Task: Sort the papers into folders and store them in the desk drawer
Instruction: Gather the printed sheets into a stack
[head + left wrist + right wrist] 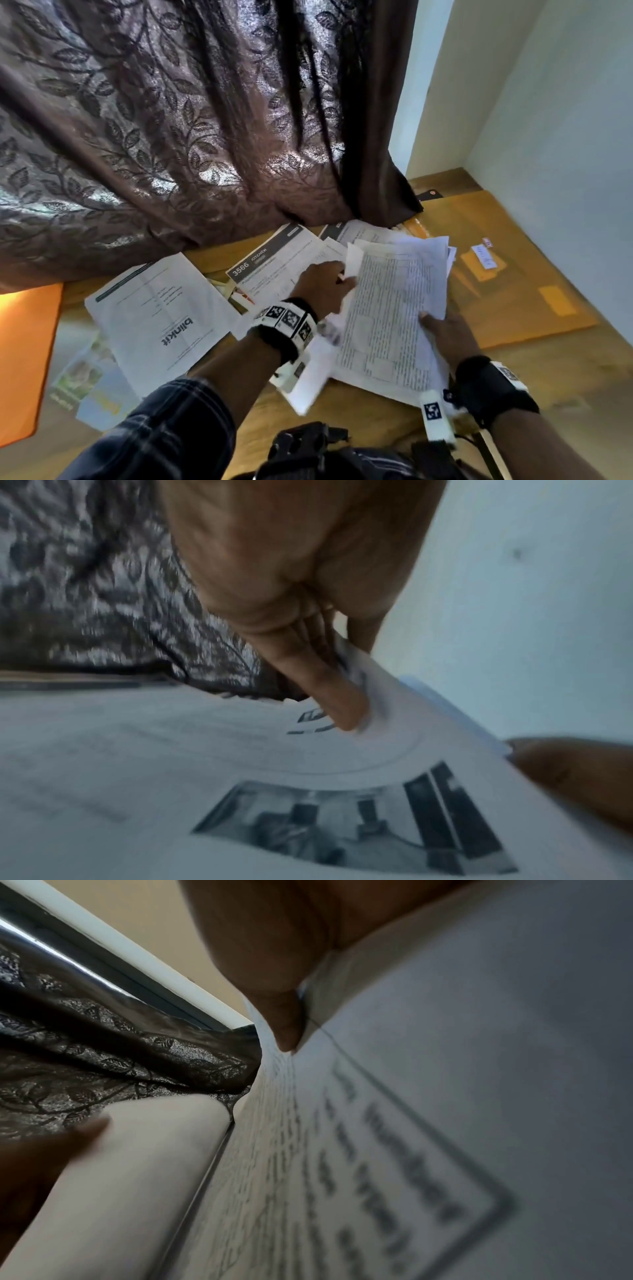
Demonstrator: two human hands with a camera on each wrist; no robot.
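on the left of the desk, a white sheet [161,315] carries the brand "blinkit", printed upside down to the viewer. farther off, a sheet with a dark header band [270,262] reads "3566" and "kitchen". print on the other papers is too blurred to read.

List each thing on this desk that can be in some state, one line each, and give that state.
Stack of white printed papers: lifted, held by both hands.
Left hand: pinching the stack's left edge.
Right hand: grip on the stack's right edge.
White "blinkit" sheet: lying flat, loose.
Translucent yellow plastic folder: lying flat, closed.
Orange folder: lying flat.
Brown leaf-patterned curtain: hanging, hem on the desk.
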